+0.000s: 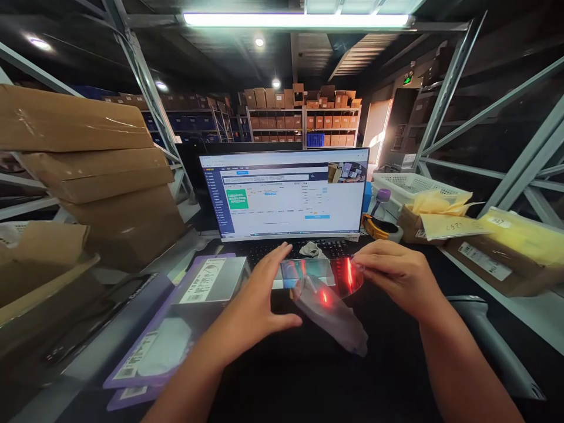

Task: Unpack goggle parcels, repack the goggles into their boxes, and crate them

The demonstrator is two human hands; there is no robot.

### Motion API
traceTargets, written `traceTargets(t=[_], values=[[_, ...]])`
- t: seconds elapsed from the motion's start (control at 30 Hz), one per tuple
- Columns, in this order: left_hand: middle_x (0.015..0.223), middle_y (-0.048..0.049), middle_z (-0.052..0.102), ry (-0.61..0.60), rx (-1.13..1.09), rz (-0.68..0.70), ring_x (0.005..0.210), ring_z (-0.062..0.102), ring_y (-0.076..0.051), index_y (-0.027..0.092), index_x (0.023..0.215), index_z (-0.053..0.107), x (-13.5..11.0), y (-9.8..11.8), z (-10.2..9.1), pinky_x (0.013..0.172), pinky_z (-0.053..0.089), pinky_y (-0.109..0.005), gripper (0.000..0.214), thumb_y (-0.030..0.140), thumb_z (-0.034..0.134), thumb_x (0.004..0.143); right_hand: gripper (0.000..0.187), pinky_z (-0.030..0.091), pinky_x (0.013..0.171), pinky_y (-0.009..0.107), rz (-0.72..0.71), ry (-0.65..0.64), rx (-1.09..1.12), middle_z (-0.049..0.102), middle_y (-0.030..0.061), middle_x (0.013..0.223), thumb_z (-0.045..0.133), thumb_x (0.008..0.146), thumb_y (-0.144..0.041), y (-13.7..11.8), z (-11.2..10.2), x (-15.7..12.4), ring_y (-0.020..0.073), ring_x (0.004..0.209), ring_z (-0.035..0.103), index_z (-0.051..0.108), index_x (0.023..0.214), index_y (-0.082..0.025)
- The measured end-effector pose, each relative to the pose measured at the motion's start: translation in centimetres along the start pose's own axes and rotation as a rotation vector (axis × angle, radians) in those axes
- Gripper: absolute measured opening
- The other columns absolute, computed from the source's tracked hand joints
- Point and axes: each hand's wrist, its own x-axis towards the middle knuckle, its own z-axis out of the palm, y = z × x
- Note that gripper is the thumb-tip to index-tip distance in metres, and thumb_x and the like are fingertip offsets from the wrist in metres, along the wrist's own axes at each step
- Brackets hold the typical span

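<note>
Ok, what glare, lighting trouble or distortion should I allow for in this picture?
Head view: red streaks glare on the glossy plastic film at the right hand and over the translucent bag; head view: the ceiling tube light is overexposed; head view: wide-angle stretch skews the cardboard boxes at the picture's left, and the monitor's small text is illegible.

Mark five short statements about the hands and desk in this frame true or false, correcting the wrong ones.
1. The right hand holds the right end of a glossy item. True.
2. The left hand is clenched into a fist. False: its thumb and fingers are spread apart.
3. Red light streaks show on the glossy item. True.
4. The monitor is dark. False: its screen is lit.
5. Stacked cardboard boxes stand to the left of the monitor. True.
</note>
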Motion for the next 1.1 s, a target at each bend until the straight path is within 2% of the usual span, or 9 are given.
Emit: traceTargets(t=[0.03, 0.1, 0.17, 0.23, 0.3, 0.5, 0.73, 0.93, 1.1], values=[[0.163, -0.0066, 0.032, -0.01, -0.014, 0.008, 0.147, 0.036, -0.032, 0.037, 0.156, 0.027, -0.3, 0.5, -0.1, 0.118, 0.038, -0.049, 0.109, 0.033, 0.088, 0.065, 0.019, 0.056, 0.076, 0.03, 0.003, -0.008, 0.0, 0.073, 0.0039, 0.095, 0.065, 0.093, -0.013, 0.1, 0.2, 0.0, 0.0175, 0.088, 0.068, 0.075, 0.104, -0.026], [0.161, -0.0046, 0.037, 0.02, -0.037, 0.003, 0.145, 0.041, -0.031, 0.038, 0.153, 0.036, -0.5, 1.4, -0.1, 0.116, 0.041, -0.047, 0.089, 0.036, 0.08, 0.076, 0.018, 0.056, 0.076, 0.029, 0.007, -0.024, 0.003, 0.073, 0.004, 0.096, 0.065, 0.093, -0.013, 0.1, 0.6, 0.1, 0.0172, 0.089, 0.068, 0.074, 0.104, -0.025], [0.154, -0.0044, 0.048, 0.078, -0.054, -0.013, 0.139, 0.048, -0.029, 0.034, 0.145, 0.05, -0.5, 1.8, 0.2, 0.113, 0.044, -0.045, 0.065, 0.033, 0.072, 0.083, 0.017, 0.056, 0.076, 0.029, 0.007, -0.034, 0.0, 0.073, 0.0043, 0.096, 0.065, 0.094, -0.014, 0.0, 1.1, 0.2, 0.0168, 0.089, 0.067, 0.074, 0.104, -0.024], [0.142, -0.0051, 0.059, 0.117, -0.071, -0.031, 0.131, 0.056, -0.028, 0.03, 0.137, 0.058, -0.4, 1.8, 0.5, 0.11, 0.047, -0.042, 0.053, 0.028, 0.068, 0.084, 0.016, 0.055, 0.076, 0.029, 0.002, -0.043, -0.019, 0.072, 0.0048, 0.095, 0.064, 0.094, -0.014, -0.3, 1.4, 0.3, 0.0167, 0.089, 0.067, 0.073, 0.103, -0.023], [0.133, -0.0048, 0.066, 0.139, -0.086, -0.049, 0.124, 0.061, -0.026, 0.028, 0.133, 0.062, -0.2, 1.6, 0.7, 0.107, 0.049, -0.039, 0.05, 0.026, 0.067, 0.083, 0.015, 0.055, 0.076, 0.029, 0.0, -0.055, -0.043, 0.072, 0.0052, 0.095, 0.063, 0.095, -0.014, -0.7, 1.6, 0.4, 0.0168, 0.088, 0.066, 0.073, 0.103, -0.022], [0.125, -0.0017, 0.07, 0.113, -0.095, -0.116, 0.116, 0.065, -0.023, 0.03, 0.121, 0.069, -0.1, 1.6, 0.7, 0.096, 0.054, -0.035, 0.036, 0.028, 0.064, 0.086, 0.015, 0.055, 0.076, 0.029, -0.019, -0.065, -0.048, 0.073, 0.0044, 0.094, 0.062, 0.095, -0.013, -1.6, 1.8, 0.5, 0.0164, 0.088, 0.066, 0.071, 0.104, -0.021], [0.119, -0.0003, 0.073, 0.097, -0.126, -0.146, 0.111, 0.067, -0.022, 0.029, 0.117, 0.071, 0.2, 1.2, 0.9, 0.095, 0.054, -0.034, 0.033, 0.027, 0.066, 0.084, 0.017, 0.053, 0.076, 0.027, -0.01, -0.077, -0.028, 0.072, 0.004, 0.093, 0.065, 0.092, -0.009, -1.7, 1.9, 0.4, 0.015, 0.086, 0.065, 0.072, 0.104, -0.019], [0.116, 0.0005, 0.073, 0.023, -0.215, -0.128, 0.109, 0.067, -0.02, 0.031, 0.116, 0.071, 0.2, 1.0, 0.5, 0.096, 0.051, -0.032, 0.029, 0.031, 0.066, 0.087, 0.013, 0.052, 0.072, 0.024, 0.031, -0.07, 0.059, 0.073, 0.002, 0.088, 0.067, 0.091, -0.013, -2.2, 1.7, 0.5, 0.0124, 0.081, 0.065, 0.073, 0.101, -0.019], [0.115, -0.001, 0.074, -0.009, -0.269, -0.11, 0.107, 0.068, -0.021, 0.031, 0.115, 0.073, 0.2, 1.2, 0.1, 0.096, 0.052, -0.033, 0.029, 0.034, 0.066, 0.088, 0.017, 0.053, 0.075, 0.024, 0.016, -0.1, 0.091, 0.075, 0.0005, 0.089, 0.068, 0.091, -0.015, -3.1, 1.5, 0.2, 0.013, 0.083, 0.067, 0.073, 0.106, -0.021]])
